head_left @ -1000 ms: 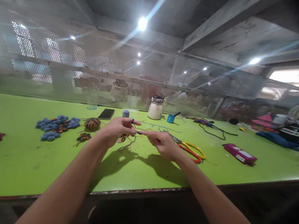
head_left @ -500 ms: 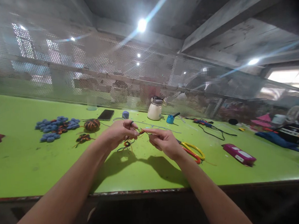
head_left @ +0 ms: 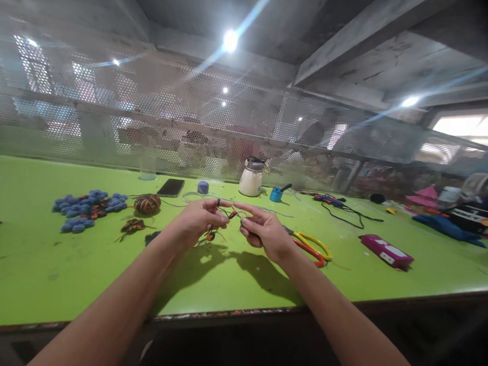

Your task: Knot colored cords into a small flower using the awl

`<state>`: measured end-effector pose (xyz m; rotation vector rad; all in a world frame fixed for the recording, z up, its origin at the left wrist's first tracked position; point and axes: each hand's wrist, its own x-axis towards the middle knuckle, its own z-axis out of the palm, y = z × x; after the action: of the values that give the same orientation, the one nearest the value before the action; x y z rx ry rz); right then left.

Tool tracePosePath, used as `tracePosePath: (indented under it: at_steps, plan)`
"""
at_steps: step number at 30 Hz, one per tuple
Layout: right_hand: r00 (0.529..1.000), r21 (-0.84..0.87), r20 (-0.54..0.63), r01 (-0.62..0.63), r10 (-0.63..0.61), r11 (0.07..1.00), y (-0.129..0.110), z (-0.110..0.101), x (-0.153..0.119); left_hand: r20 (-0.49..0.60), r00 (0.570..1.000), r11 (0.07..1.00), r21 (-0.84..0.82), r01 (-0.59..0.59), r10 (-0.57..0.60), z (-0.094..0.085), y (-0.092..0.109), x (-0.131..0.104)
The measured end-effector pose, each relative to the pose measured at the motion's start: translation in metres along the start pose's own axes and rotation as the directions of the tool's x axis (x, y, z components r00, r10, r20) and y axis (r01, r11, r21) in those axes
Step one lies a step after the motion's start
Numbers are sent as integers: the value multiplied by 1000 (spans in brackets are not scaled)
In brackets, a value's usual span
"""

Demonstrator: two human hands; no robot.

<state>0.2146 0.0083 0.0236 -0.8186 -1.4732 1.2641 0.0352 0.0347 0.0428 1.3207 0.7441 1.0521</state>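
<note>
Blue flowers [head_left: 77,224] L. on green counter [head_left: 67,279], then striped yarn ball [head_left: 147,205]. L. hand [head_left: 200,216] pinches multicol. yarn [head_left: 232,213] above counter, betw. both hands. R. hand [head_left: 267,230] half-curled, index out nr. yarn; can't tell if gripping. Scissors [head_left: 326,245] beside it, then purple box [head_left: 386,251].

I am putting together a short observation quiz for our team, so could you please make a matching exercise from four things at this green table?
Things:
1. Scissors
2. Phone
3. Jug
4. Yarn

Descriptions:
A. Pale body with a dark top, standing upright
B. Between the left hand and the right hand
C. One yellow and one orange-red handle
D. Lying flat, dark face up

Right pairs: 1-C, 2-D, 3-A, 4-B
</note>
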Motion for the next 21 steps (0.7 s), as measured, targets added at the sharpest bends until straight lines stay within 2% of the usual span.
tracePosePath:
  at_steps: [6,13,15,19,21]
  plan:
    - [1000,5,-25,6,-5,1000,1,-1,1,-48,999,996,-93,-14,10,3,3,-4]
    - [1000,-24,-16,15,-15,1000,2,-3,1,-11,997,990,-119,80,-82,-5,10,-4]
    - [1000,-62,-2,24,-24,998,3,-4,1,-38,997,997,-38,64,-65,-7,13,-5]
    - [998,-152,30,51,-46,987,4,-2,1,-75,997,974,229,3,14,-7,13,-6]
    - [999,-179,37,44,-38,983,4,0,1,-58,998,962,274,-12,29,-4,12,-6]
